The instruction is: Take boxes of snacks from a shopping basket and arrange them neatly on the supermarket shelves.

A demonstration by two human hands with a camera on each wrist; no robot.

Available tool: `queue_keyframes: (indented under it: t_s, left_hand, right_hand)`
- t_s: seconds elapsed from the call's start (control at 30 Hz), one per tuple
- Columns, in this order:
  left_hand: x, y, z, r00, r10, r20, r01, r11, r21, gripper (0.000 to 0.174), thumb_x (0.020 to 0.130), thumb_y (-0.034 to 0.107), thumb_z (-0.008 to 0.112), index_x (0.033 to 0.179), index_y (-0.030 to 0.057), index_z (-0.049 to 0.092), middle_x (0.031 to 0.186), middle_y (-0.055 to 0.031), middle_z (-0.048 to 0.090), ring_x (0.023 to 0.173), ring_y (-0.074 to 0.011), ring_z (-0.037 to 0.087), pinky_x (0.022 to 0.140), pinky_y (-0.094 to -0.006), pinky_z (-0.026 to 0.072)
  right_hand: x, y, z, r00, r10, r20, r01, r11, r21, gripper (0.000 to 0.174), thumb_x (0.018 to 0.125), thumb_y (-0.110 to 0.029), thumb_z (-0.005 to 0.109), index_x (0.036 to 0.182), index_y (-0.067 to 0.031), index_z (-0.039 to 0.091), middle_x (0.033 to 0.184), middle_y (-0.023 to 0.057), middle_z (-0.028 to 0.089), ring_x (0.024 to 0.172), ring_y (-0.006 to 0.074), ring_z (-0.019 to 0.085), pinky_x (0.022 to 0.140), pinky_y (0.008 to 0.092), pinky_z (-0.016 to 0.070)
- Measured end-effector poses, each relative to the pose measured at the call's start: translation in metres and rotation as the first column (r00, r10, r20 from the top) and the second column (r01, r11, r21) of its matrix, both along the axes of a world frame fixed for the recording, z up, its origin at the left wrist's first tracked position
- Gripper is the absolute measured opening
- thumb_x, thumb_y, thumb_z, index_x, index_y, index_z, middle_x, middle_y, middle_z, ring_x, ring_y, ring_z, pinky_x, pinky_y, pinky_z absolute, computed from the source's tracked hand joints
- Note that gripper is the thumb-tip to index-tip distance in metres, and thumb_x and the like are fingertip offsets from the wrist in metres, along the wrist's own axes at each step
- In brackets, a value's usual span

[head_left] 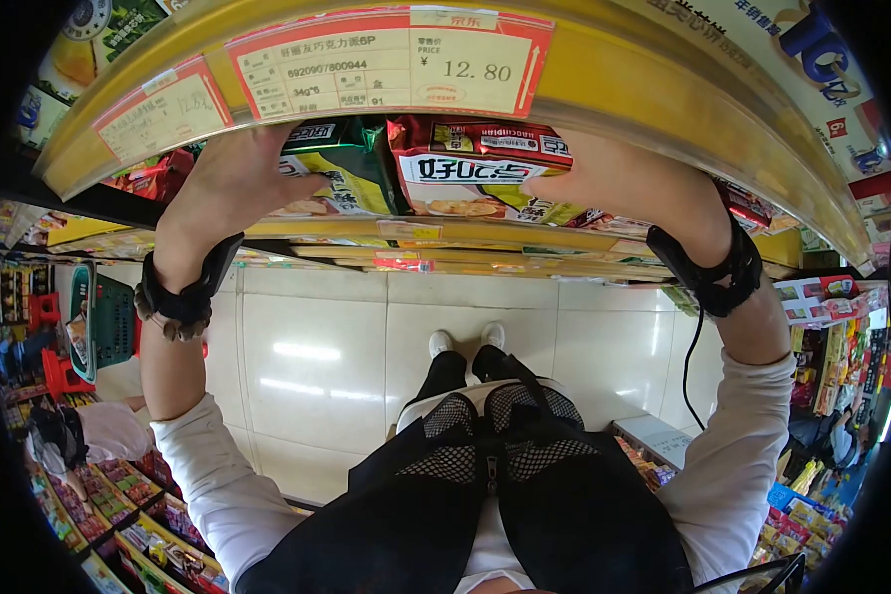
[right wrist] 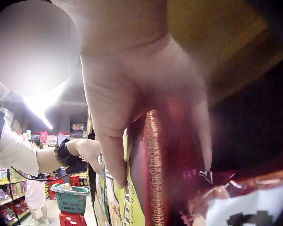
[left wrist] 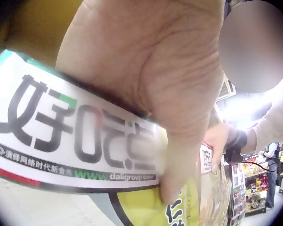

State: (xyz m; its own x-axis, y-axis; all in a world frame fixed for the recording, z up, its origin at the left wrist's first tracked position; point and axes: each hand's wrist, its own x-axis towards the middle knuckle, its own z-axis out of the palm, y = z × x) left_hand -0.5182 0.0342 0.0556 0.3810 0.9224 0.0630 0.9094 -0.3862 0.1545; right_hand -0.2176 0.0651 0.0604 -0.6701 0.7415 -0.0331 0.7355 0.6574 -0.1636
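Observation:
On the shelf under the price rail, my left hand (head_left: 230, 188) grips the green snack package (head_left: 351, 168), thumb across its front and fingers hidden behind the rail. Beside it, my right hand (head_left: 614, 178) holds the right side of the red snack package (head_left: 475, 168), thumb on the front. The left wrist view has my left hand (left wrist: 146, 61) over the white label of the green package (left wrist: 80, 132). From the right wrist, my right hand (right wrist: 132, 80) straddles the red package's edge (right wrist: 155, 179), thumb on one side and fingers on the other.
A yellow shelf rail (head_left: 604, 74) with price tags (head_left: 386, 64) runs above the hands. More red packages (head_left: 158, 176) lie at the left. Lower shelf edges and a tiled floor (head_left: 317, 346) are below. A green basket (right wrist: 70, 198) and another person (right wrist: 35, 188) stand behind.

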Motion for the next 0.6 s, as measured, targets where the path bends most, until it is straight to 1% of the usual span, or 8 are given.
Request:
queue_keyframes:
  t_s: [0.1,0.27,0.3,0.37,0.4,0.47,0.5,0.6]
  left_hand:
    - [0.001,-0.001,0.002,1.0,0.03,0.003,-0.03,0.999,-0.031,0.062,0.063,0.016,0.073,0.116,0.0021,0.045,0.114,-0.0171,0.049,0.106,-0.0318,0.046,0.088,-0.0349,0.0375]
    - [0.003,-0.002,0.003,0.999,0.036,0.012,-0.035,0.999,-0.032,0.061,0.063,0.016,0.073,0.116,0.0019,0.045,0.114,-0.0171,0.049,0.105,-0.0316,0.047,0.087,-0.0347,0.0381]
    - [0.003,-0.002,0.004,0.999,0.047,0.022,-0.046,0.998,-0.035,0.06,0.063,0.016,0.073,0.115,0.0018,0.046,0.114,-0.017,0.049,0.105,-0.0316,0.047,0.087,-0.0346,0.0382]
    - [0.003,-0.001,0.003,0.998,0.041,0.043,-0.04,0.998,-0.041,0.06,0.063,0.016,0.073,0.115,0.0018,0.046,0.114,-0.0169,0.049,0.105,-0.0316,0.047,0.087,-0.0346,0.038]
    - [0.003,0.0,0.002,0.997,0.036,0.063,-0.033,0.998,-0.046,0.06,0.063,0.015,0.073,0.115,0.0018,0.046,0.114,-0.0169,0.049,0.105,-0.0315,0.047,0.087,-0.0347,0.0378]
    - [0.001,0.001,0.0,0.998,0.019,0.053,-0.018,0.999,-0.026,0.06,0.063,0.015,0.073,0.115,0.0017,0.046,0.113,-0.0169,0.049,0.105,-0.0314,0.047,0.087,-0.0347,0.0375]
    - [0.0,0.0,-0.001,0.999,0.001,0.042,-0.001,1.0,-0.006,0.06,0.063,0.015,0.073,0.115,0.0017,0.046,0.113,-0.0168,0.049,0.105,-0.0313,0.046,0.088,-0.0347,0.0373]
    - [-0.001,-0.001,-0.001,0.999,0.002,0.033,-0.001,1.0,-0.014,0.06,0.063,0.014,0.073,0.115,0.0016,0.045,0.114,-0.0171,0.049,0.105,-0.0312,0.046,0.088,-0.0348,0.0371]
  right_hand:
    - [0.001,0.002,-0.002,0.998,-0.016,0.064,0.015,1.0,0.01,0.055,0.068,-0.024,0.063,0.117,-0.006,0.045,0.107,0.0139,0.053,0.097,0.0279,0.051,0.085,0.0342,0.04]
    - [0.006,0.004,-0.009,0.983,0.119,-0.14,-0.085,0.97,0.227,0.029,0.068,-0.023,0.058,0.086,-0.0005,0.056,0.067,0.0143,0.056,0.063,0.0271,0.056,0.061,0.0348,0.0462]
    - [0.005,0.003,-0.006,0.983,0.119,-0.14,-0.085,0.97,0.226,0.029,0.068,-0.023,0.058,0.086,-0.0005,0.056,0.067,0.0143,0.056,0.063,0.0271,0.056,0.061,0.0348,0.0462]
    - [0.0,0.001,0.003,0.992,-0.052,0.115,0.051,0.999,0.007,0.056,0.068,-0.026,0.062,0.118,-0.0067,0.044,0.109,0.0143,0.052,0.099,0.0288,0.05,0.086,0.035,0.0388]
    - [0.0,0.001,0.0,0.992,-0.052,0.115,0.052,0.999,0.006,0.056,0.068,-0.026,0.062,0.118,-0.0067,0.044,0.109,0.0143,0.052,0.099,0.0288,0.05,0.086,0.035,0.0388]
    - [0.003,0.002,-0.008,0.987,0.069,-0.142,-0.052,0.992,0.119,0.029,0.067,-0.022,0.057,0.085,0.0005,0.055,0.066,0.0142,0.056,0.063,0.0266,0.057,0.061,0.0351,0.0459]
    - [0.004,0.002,-0.009,0.987,0.07,-0.142,-0.054,0.992,0.118,0.029,0.067,-0.022,0.057,0.085,0.0005,0.055,0.066,0.0142,0.056,0.063,0.0266,0.057,0.061,0.0351,0.0459]
    - [0.003,0.001,-0.008,0.98,0.137,-0.142,-0.098,0.963,0.251,0.03,0.068,-0.023,0.057,0.086,0.0009,0.055,0.068,0.0143,0.057,0.063,0.0259,0.057,0.06,0.0346,0.0459]
